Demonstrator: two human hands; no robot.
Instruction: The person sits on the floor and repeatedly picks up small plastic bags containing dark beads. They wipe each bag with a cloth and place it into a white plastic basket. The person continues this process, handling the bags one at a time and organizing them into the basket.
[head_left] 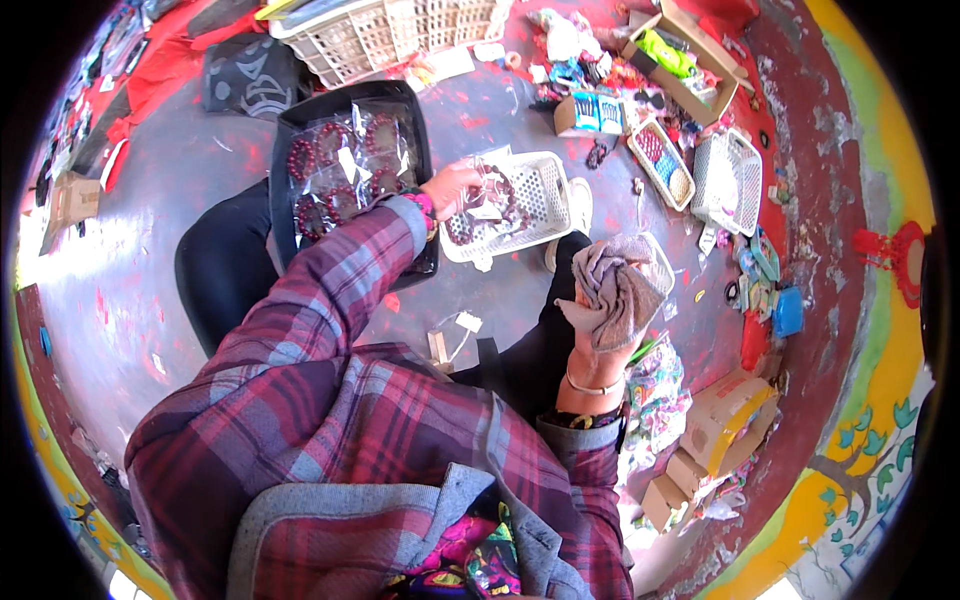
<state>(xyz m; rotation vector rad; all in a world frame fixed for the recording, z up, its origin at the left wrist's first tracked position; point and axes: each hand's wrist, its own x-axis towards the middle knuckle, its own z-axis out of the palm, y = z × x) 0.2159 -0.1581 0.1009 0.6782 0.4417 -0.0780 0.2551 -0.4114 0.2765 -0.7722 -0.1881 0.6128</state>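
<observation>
My left hand [455,188] is at the left rim of a white perforated plastic basket [548,190], fingers closed on a clear bag with a dark red bead bracelet [494,190]. Just left of it stands a black tray [283,140] holding several bead bracelets in clear bags [345,165]. My right hand [600,362] is raised at the right, closed around a crumpled greyish-brown cloth [612,285] that hides most of its fingers. Behind the cloth shows the edge of a white basket-like thing [658,265]; whether the hand touches it I cannot tell.
A large cream crate [390,45] stands at the back. Small baskets [728,180], an open cardboard box [700,95] and loose goods line the right side. Cardboard boxes [728,420] lie at the lower right. My bent legs [225,260] flank the tray and basket.
</observation>
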